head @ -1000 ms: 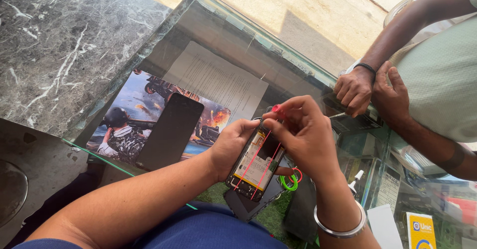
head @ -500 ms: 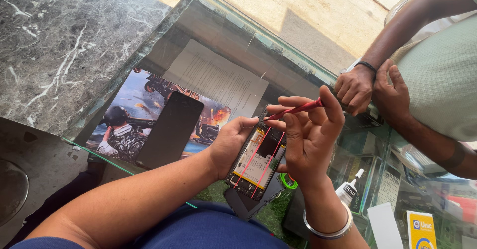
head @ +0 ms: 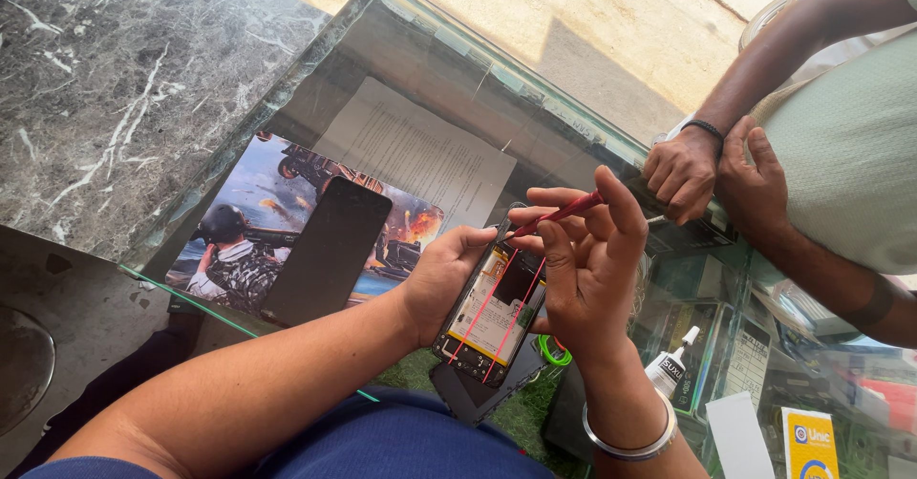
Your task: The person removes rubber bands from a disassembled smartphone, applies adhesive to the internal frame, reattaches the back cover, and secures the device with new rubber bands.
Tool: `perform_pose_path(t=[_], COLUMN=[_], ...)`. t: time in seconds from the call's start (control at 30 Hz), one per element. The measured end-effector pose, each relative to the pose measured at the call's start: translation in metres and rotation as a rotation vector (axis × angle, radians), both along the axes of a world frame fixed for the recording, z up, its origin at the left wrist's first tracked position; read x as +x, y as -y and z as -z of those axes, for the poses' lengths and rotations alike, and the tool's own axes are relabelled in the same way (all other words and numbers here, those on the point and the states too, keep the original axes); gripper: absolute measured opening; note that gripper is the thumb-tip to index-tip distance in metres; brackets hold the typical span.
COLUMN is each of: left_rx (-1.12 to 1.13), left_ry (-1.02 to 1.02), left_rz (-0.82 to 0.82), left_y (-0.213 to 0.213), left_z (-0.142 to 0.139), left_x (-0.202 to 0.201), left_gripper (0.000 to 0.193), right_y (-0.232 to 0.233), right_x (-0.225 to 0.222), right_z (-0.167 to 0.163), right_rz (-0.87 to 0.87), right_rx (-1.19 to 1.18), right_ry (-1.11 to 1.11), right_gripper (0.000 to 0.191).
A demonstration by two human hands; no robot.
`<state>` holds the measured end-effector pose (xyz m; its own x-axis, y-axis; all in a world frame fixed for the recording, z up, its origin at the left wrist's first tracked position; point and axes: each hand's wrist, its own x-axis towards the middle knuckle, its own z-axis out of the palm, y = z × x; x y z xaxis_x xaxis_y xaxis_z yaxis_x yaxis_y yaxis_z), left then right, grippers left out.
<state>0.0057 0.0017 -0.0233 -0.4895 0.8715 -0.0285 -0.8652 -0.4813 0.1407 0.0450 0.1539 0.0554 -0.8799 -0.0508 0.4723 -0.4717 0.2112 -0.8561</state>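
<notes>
An opened smartphone with its back cover off, yellow and black inside [head: 492,312], is held above the near edge of a glass-topped display counter [head: 420,35]. It is gripped along its left side by the left hand [head: 441,274], whose fingers are curled round the frame and whose thumb is laid on the upper edge. Two thin red strips [head: 497,307] are seen stretched lengthwise across the exposed inside of the phone. The right hand [head: 587,259] is raised over the phone's upper end with the fingers spread and partly bent; a slim red tool [head: 559,213] is pinched between its thumb and forefinger, the tip being pointed towards the top edge of the phone. A silver metal bangle [head: 630,438] is worn on the right wrist.

On the glass, towards the left edge of the counter, a dark phone screen panel [head: 330,250] is laid on a colourful picture mat [head: 239,240], and a printed white sheet [head: 420,154] is seen beside it under the glass. A green ring [head: 554,351] shows just below the right hand, and a small white glue tube with a black cap [head: 673,369] lies near the right wrist. At the far right edge of the counter, another person's two hands [head: 712,169] are rested together on the glass. A grey marble slab [head: 105,87] adjoins the counter's left edge.
</notes>
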Motion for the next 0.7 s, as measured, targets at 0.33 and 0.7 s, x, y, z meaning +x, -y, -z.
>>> perform_pose_path(t=[0.33, 0.7], left_rx=[-0.013, -0.035], left_ry=[-0.006, -0.025], left_rz=[-0.01, -0.007], left_y=[0.001, 0.001], left_z=[-0.013, -0.016], left_x=[0.001, 0.0], left_gripper=[0.056, 0.062], right_y=[-0.003, 0.0], right_x=[0.002, 0.002], right_z=[-0.002, -0.006], right_rz=[0.295, 0.259], right_rx=[0.257, 0.28], right_ry=[-0.221, -0.227], right_gripper=[0.041, 0.041])
